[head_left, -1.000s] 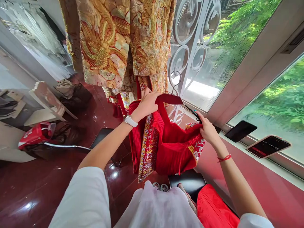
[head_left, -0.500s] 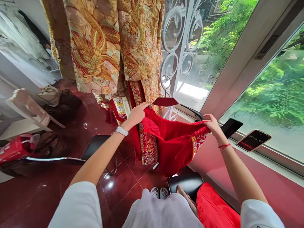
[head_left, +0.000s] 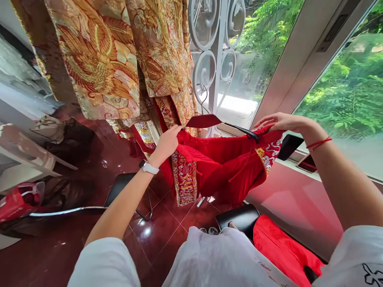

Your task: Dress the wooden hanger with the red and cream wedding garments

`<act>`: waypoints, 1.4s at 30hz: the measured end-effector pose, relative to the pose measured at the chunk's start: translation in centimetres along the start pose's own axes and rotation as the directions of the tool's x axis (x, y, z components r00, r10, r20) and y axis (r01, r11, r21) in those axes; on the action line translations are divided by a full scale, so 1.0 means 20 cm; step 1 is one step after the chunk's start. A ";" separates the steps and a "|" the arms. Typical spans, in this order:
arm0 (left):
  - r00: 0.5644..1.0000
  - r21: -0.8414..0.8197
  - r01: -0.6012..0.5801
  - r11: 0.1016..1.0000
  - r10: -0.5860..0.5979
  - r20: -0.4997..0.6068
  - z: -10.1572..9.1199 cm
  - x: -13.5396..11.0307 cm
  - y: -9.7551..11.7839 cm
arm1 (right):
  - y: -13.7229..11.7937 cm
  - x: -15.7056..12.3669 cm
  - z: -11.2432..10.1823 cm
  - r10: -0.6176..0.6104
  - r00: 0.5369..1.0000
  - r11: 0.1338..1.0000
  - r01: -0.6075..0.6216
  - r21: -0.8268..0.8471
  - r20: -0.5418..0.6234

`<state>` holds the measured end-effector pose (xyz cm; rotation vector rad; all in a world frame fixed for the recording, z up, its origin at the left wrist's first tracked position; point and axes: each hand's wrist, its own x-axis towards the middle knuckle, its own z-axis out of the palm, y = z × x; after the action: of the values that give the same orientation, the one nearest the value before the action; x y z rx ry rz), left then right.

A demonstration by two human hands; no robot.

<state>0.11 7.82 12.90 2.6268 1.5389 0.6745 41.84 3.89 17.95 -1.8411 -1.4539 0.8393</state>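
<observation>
A red skirt with embroidered panels in silver and gold hangs in front of me, its waist opening toward me. My left hand is closed on the waistband at the left end of a dark hanger. The waistband's right side is held by my right hand, whose fingers lie over its top edge beyond the hanger's black right end. The hanger's hook stands up against white scroll ironwork. My left fingertips are partly hidden by the hand.
Gold-embroidered garments hang at upper left. Two phones, one of them a black phone, stand on the windowsill at right. Below are a black seat and red cloth. Another black chair and a white chair stand left.
My right hand has moved right and up with the waistband, passing over the hanger's right end. The skirt is spread wider. My left hand keeps its hold, and the view has shifted slightly.
</observation>
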 end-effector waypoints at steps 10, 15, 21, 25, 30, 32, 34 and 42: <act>1.000 0.101 -0.012 0.995 0.012 -0.003 0.00 0.00 0.01 | -0.09 -0.09 0.00 -0.021 0.995 0.988 0.005 0.157 0.101; 1.000 0.131 0.009 0.991 -0.008 -0.007 0.03 -0.01 0.06 | -0.37 -0.03 0.22 -0.279 0.949 0.928 0.306 0.214 -0.147; 1.000 0.077 -0.008 0.997 0.009 -0.023 0.05 0.00 0.04 | -0.37 -0.05 0.39 -0.628 0.709 0.725 0.683 -0.091 0.321; 1.000 0.013 0.013 1.000 -0.013 -0.025 0.05 0.04 0.02 | -0.13 -0.11 0.48 -0.571 0.668 0.642 0.725 -0.248 0.478; 0.999 -0.066 0.010 0.998 -0.012 -0.031 0.07 0.05 0.01 | 0.01 -0.23 0.55 -0.644 0.745 0.676 0.660 -0.327 0.173; 0.999 -0.079 0.006 0.997 -0.010 -0.042 0.08 0.05 0.01 | 0.09 -0.24 0.56 -0.644 0.759 0.742 0.588 -0.324 -0.099; 0.999 -0.082 0.007 0.997 -0.011 -0.047 0.08 0.05 0.01 | 0.19 -0.21 0.59 -0.629 0.697 0.773 0.512 -0.374 -0.345; 0.999 -0.072 0.033 0.997 -0.035 -0.027 0.10 0.07 -0.01 | 0.38 -0.02 0.63 -0.578 0.635 0.800 0.318 -0.509 -0.512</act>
<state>1.24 9.60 11.54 2.5450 1.5324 0.7530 35.97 3.24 4.41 -1.6266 -1.5458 -0.3615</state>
